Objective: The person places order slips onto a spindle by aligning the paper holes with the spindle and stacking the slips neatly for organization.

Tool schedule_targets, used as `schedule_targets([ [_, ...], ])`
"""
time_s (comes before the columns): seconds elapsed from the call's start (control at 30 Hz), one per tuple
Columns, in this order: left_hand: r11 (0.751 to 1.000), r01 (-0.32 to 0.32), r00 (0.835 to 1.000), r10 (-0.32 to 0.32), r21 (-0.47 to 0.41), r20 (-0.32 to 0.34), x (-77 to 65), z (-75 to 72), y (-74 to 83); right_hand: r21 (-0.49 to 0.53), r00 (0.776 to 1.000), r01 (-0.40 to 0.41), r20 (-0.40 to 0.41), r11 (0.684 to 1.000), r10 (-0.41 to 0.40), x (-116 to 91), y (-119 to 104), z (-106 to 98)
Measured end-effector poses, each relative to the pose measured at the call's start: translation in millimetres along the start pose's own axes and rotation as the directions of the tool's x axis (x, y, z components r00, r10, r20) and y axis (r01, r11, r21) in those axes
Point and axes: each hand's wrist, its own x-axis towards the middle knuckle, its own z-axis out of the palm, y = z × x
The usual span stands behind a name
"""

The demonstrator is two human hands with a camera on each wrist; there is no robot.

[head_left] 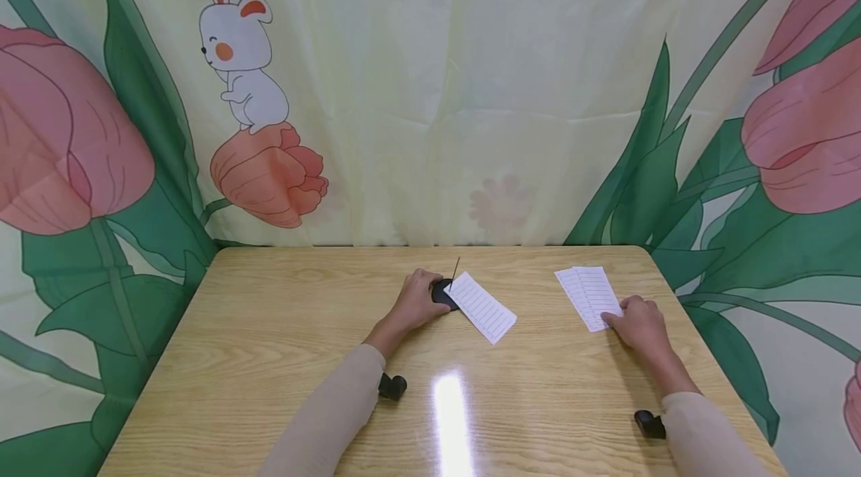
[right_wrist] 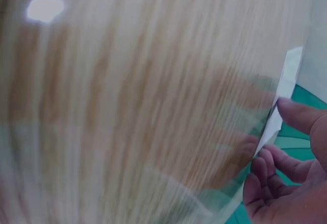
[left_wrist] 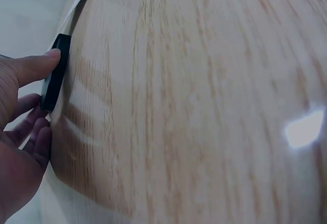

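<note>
A bill spike with a round black base point(head_left: 442, 297) and a thin upright needle point(head_left: 457, 269) stands toward the back of the table. My left hand point(head_left: 415, 301) grips the rim of that base, thumb on its near side in the left wrist view. One lined paper slip point(head_left: 481, 308) lies with its upper left corner at the foot of the needle. To the right, a few overlapping lined slips point(head_left: 592, 295) are spread on the table. My right hand point(head_left: 642, 324) pinches their lower right edge, with the thumb point(right_wrist: 296, 114) on top; how many sheets it holds is hidden.
The wooden table point(head_left: 269, 357) ends at a back edge just behind the spike and slips. A printed curtain point(head_left: 403, 88) hangs directly behind it. Glare from a light point(head_left: 452, 417) shows on the near tabletop. Black wrist cameras point(head_left: 393, 387) sit on both sleeves.
</note>
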Motion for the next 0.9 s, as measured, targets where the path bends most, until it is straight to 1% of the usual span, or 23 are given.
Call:
schedule_targets([
  [0.17,1.0,0.006,1.0,-0.006,-0.005,0.002,-0.5,-0.2,0.2,-0.008,1.0,-0.003,0.006,1.0,0.003,1.7,-3.1,0.1],
  [0.37,1.0,0.002,1.0,-0.002,-0.011,0.007,-1.4,0.5,0.5,0.026,0.997,-0.043,0.067,0.999,0.041,6.4,-0.9,-1.8],
  [0.53,1.0,0.014,1.0,-0.014,-0.017,0.009,-1.4,0.6,1.4,0.058,0.994,-0.052,0.103,0.997,0.046,8.9,1.1,-3.8],
  [0.8,1.0,0.01,1.0,-0.01,-0.023,0.002,-1.8,-0.6,1.6,0.128,0.995,-0.062,0.088,0.99,0.051,7.0,3.4,-3.4],
  [0.9,1.0,0.018,1.0,-0.017,-0.022,0.005,-1.7,-1.0,0.7,0.14,0.997,-0.041,0.072,0.989,0.031,7.2,4.0,-2.9],
])
